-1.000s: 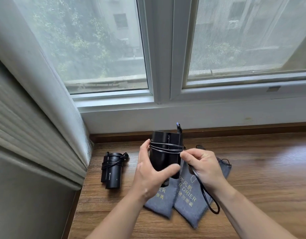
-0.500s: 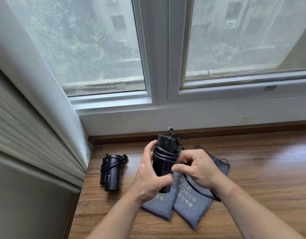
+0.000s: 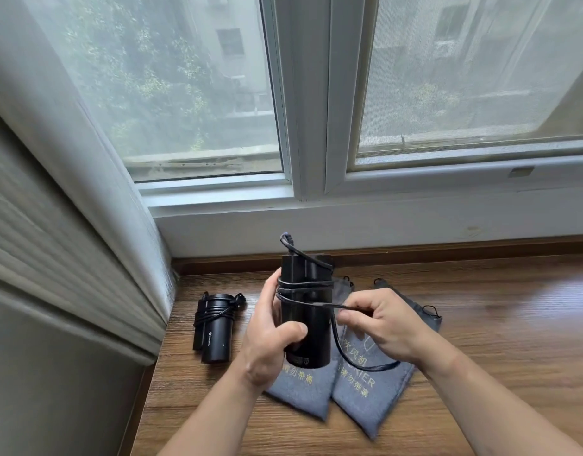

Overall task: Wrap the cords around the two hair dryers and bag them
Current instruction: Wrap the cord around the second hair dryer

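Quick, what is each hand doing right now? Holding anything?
Left hand: closed around the black hair dryer, holding it upright.
Right hand: closed, pinching the dryer's cord.

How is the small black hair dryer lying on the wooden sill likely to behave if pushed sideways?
The black cylindrical hair dryer probably won't roll far: its folded handle and wrapped black cord break the round shape. Its smooth body may slide on the wooden sill.

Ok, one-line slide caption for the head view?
Left hand grips the upright hair dryer while right hand pinches its cord; second dryer lies wrapped beside two grey bags.
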